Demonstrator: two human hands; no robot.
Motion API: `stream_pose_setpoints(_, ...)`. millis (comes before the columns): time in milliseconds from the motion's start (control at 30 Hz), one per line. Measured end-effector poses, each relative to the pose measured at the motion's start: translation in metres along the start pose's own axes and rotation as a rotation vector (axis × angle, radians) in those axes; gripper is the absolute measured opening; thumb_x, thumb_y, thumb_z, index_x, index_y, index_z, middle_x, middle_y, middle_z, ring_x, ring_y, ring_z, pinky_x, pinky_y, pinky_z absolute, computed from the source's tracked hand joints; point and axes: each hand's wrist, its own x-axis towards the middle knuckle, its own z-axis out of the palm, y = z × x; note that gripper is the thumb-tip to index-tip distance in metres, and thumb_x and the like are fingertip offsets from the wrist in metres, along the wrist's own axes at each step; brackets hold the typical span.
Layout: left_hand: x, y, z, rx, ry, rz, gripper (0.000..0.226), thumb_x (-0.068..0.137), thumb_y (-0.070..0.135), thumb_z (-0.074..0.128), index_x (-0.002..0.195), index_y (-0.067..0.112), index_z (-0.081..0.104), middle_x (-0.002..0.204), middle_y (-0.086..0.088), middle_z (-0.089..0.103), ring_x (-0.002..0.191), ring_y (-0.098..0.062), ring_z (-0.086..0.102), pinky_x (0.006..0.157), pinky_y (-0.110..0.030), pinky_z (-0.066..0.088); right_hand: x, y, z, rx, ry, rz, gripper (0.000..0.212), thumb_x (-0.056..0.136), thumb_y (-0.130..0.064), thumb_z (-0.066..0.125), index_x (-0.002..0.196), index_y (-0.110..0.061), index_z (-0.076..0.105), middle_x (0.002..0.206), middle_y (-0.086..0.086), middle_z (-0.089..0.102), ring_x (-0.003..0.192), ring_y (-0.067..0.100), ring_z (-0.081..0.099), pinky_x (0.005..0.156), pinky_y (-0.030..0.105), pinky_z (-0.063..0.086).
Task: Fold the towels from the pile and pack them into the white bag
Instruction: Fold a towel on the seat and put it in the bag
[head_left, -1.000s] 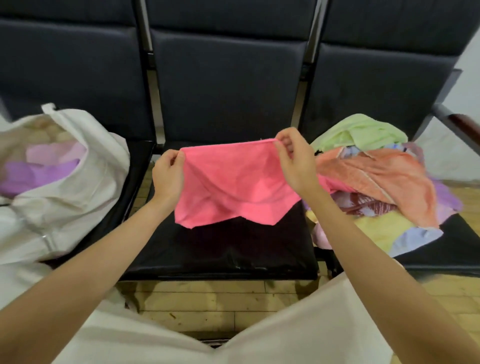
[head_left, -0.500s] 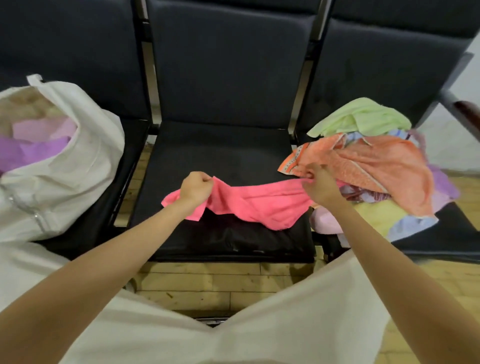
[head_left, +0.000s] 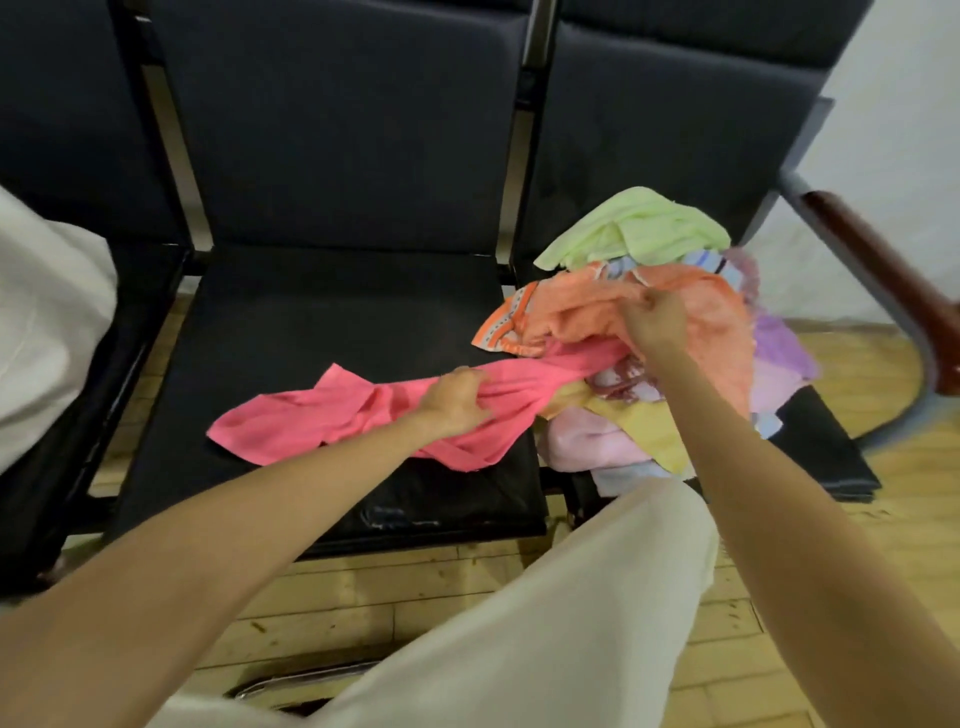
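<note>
A pink towel lies stretched across the middle black seat, its right end running under the pile. My left hand grips the pink towel near its middle. My right hand pinches the orange towel on top of the pile of towels on the right seat. The pile holds green, orange, yellow, lilac and pale pink cloths. Only a blurred part of the white bag shows at the left edge, on the left seat.
Three dark chairs stand in a row with metal gaps between them. A wooden armrest juts out at the right. Yellow wood floor shows under the seats. My light trouser leg fills the foreground.
The pink towel went from held up and spread to lying on the middle seat. My left hand slid right along it. My right hand let go of it and took hold of the orange towel.
</note>
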Motion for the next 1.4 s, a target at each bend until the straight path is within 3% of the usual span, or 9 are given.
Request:
stream_pose_setpoints(233,0.038,0.023,0.031,0.100,-0.045,0.064,0.054,0.089,0.030,0.062,0.137,0.009,0.047,0.139,-0.010,0.048,0.123,-0.026,0.050,0.101,-0.036,0.044,0.036,-0.017,-0.037,0.322,0.357,0.053,0.034,0.097,-0.024,0.044,0.120,-0.001,0.049,0.114,0.010,0.055,0.104,0.018,0.053,0.083,0.018,0.037)
stream_pose_setpoints(367,0.041,0.021,0.033,0.152,0.035,0.104,0.028,0.091,0.025,0.055,0.114,0.010,0.059,0.112,-0.007,0.061,0.103,-0.028,0.060,0.079,-0.038,0.048,0.038,-0.006,-0.025,0.114,0.164,0.001,0.070,0.094,-0.030,0.050,0.149,-0.001,0.017,0.157,0.015,0.013,0.143,0.028,0.018,0.113,0.025,0.018)
stream_pose_setpoints(467,0.037,0.019,0.018,-0.220,0.008,0.091,0.015,0.086,0.014,0.063,0.072,0.013,0.055,0.072,-0.001,0.055,0.074,-0.023,0.055,0.066,-0.033,0.038,0.029,0.008,-0.003,0.016,0.002,-0.134,0.073,0.091,-0.007,0.054,0.151,-0.009,0.014,0.156,0.016,-0.019,0.140,0.022,0.017,0.096,0.007,0.022)
stream_pose_setpoints(533,0.030,0.019,-0.009,-0.640,-0.088,0.015,0.006,0.080,0.007,0.068,0.082,0.002,0.065,0.078,-0.007,0.059,0.076,-0.022,0.054,0.072,-0.036,0.041,0.028,0.015,0.005,-0.048,-0.041,-0.202,0.066,0.091,-0.010,0.058,0.149,-0.012,0.026,0.156,0.021,-0.014,0.137,0.026,0.029,0.100,0.017,0.030)
stream_pose_setpoints(700,0.008,0.014,-0.083,-1.325,-0.036,-0.126,0.064,0.041,0.012,0.059,0.103,0.002,0.059,0.098,-0.016,0.054,0.088,-0.030,0.050,0.073,-0.033,0.041,0.040,0.002,0.014,0.103,-0.027,-0.050,0.045,0.101,-0.027,0.041,0.139,-0.003,0.045,0.157,0.021,0.010,0.144,0.031,0.017,0.114,0.029,0.016)
stream_pose_setpoints(833,-0.002,-0.006,-0.112,-1.419,0.203,-0.205,0.048,0.034,0.016,0.056,0.080,0.012,0.045,0.082,-0.011,0.043,0.069,-0.026,0.040,0.058,-0.027,0.035,0.043,0.001,0.023,0.060,-0.035,-0.027,0.043,0.101,-0.024,0.038,0.135,-0.001,0.049,0.156,0.019,0.015,0.140,0.033,0.027,0.115,0.035,0.022)
stream_pose_setpoints(967,-0.019,-0.022,-0.118,-1.389,0.289,-0.330,0.037,0.071,0.011,0.043,0.038,0.021,0.029,0.045,0.003,0.032,0.041,-0.014,0.034,0.048,-0.020,0.029,0.017,-0.004,0.053,-0.009,-0.077,-0.105,0.045,0.095,-0.009,0.044,0.139,0.003,0.041,0.156,0.022,0.009,0.138,0.038,0.028,0.114,0.033,0.024)
stream_pose_setpoints(1233,-0.034,-0.064,-0.118,-1.378,0.246,-0.393,0.051,0.082,0.015,0.039,0.031,0.018,0.048,0.044,0.000,0.049,0.046,-0.016,0.050,0.056,-0.023,0.041,-0.125,-0.045,0.134,0.171,-0.482,-0.440,0.031,0.074,0.002,0.063,0.103,-0.007,0.061,0.101,0.003,0.058,0.083,0.011,0.053,0.073,0.024,0.042)
stream_pose_setpoints(1400,-0.040,-0.079,-0.127,-1.354,0.227,-0.394,0.047,0.080,0.015,0.039,0.034,0.019,0.047,0.047,0.001,0.049,0.049,-0.016,0.050,0.061,-0.026,0.041,-0.150,-0.063,0.157,0.170,-0.577,-0.448,0.047,0.073,-0.024,0.079,0.114,-0.012,0.060,0.110,0.001,0.056,0.090,0.013,0.055,0.082,0.028,0.049)
